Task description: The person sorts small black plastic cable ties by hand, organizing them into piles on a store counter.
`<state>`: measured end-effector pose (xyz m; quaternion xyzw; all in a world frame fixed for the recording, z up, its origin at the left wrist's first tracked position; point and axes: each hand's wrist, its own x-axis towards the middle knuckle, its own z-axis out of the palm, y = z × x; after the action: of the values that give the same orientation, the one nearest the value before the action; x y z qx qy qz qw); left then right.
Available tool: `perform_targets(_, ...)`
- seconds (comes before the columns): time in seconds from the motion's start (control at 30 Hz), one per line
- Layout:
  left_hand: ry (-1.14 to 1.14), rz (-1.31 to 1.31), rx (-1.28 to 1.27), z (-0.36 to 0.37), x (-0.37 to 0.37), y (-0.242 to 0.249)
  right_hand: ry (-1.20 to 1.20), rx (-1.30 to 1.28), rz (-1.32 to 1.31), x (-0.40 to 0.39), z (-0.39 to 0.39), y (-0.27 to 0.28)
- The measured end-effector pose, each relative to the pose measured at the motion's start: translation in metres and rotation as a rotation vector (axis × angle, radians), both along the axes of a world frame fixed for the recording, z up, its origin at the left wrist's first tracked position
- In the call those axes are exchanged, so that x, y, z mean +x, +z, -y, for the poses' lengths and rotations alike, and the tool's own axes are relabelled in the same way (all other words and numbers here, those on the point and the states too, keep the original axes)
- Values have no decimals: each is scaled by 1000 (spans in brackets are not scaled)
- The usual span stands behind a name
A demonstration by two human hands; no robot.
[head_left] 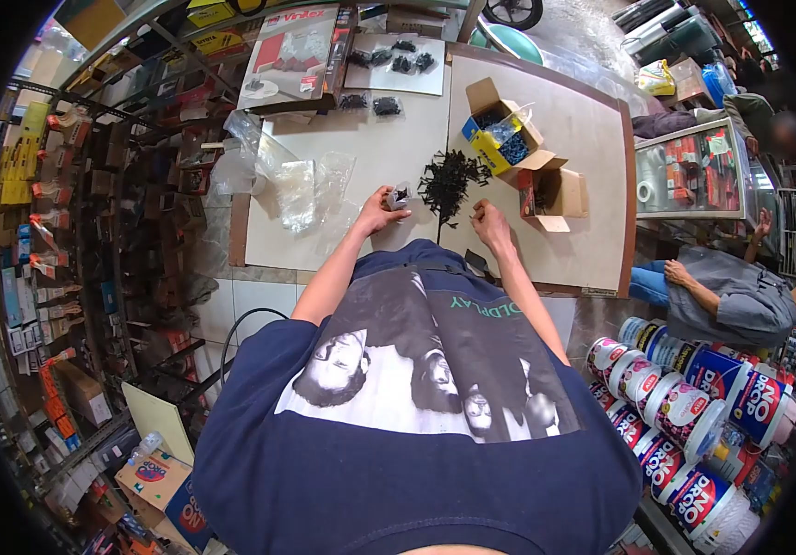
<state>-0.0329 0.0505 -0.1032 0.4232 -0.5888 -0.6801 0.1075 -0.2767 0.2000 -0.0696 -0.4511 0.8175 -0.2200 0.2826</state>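
Left hand [377,211] at near table edge, fingers curled and clamped on small clear bag [400,196] of dark pieces. Right hand [489,218] resting on table [592,139] just right of pile; fingers bent together, contents not discernible. Pile of black screws [451,180] between and just beyond both hands. Further out: open yellow-blue box [499,134], empty plastic bags [291,180] to left.
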Motion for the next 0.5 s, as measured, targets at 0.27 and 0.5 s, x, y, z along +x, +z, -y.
perform_targets(0.27,14,3,-8,0,0,-2,-62,-145,101,4,29,26)
perform_targets(0.5,31,-7,31,-1,0,-1,107,-235,509,54,83,83)
